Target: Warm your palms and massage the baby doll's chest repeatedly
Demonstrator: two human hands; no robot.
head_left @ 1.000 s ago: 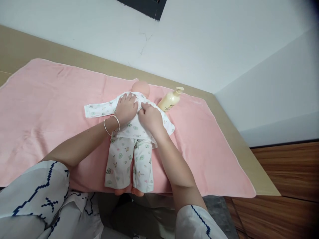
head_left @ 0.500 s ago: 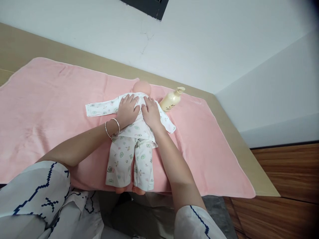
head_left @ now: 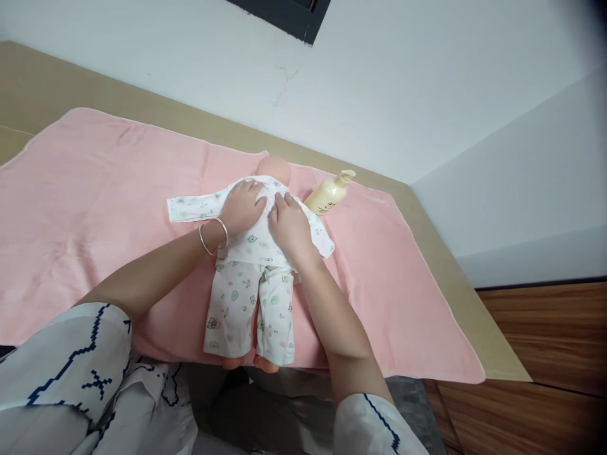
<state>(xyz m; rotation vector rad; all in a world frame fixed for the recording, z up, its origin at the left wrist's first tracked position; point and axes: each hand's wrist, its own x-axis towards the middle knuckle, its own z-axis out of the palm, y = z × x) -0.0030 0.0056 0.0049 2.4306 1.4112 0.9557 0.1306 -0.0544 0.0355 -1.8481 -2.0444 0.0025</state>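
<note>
A baby doll [head_left: 274, 169] lies on the pink towel, its head away from me. It wears a white printed long-sleeved shirt [head_left: 258, 243] and matching trousers [head_left: 232, 309]; its feet show at the near edge. My left hand [head_left: 243, 207], with a bangle at the wrist, rests flat and open on the shirt's left chest. On the right chest, my right hand [head_left: 290, 224] has its fingers curled in against the shirt front, apparently gripping the cloth; its fingertips are partly hidden. The left sleeve stretches out flat, while the right one slants down beside my right wrist.
Beyond my right hand a pale yellow pump bottle [head_left: 328, 193] leans over the towel. The pink towel [head_left: 137, 234] covers most of the wooden table [head_left: 493, 341]. A white wall [head_left: 360, 95] rises behind it, and wood-grain panels [head_left: 545, 341] stand at the right.
My right hand has drawn slightly back towards me, and its fingers have gone from flat to curled. My left hand stays flat on the shirt. The view has shifted slightly.
</note>
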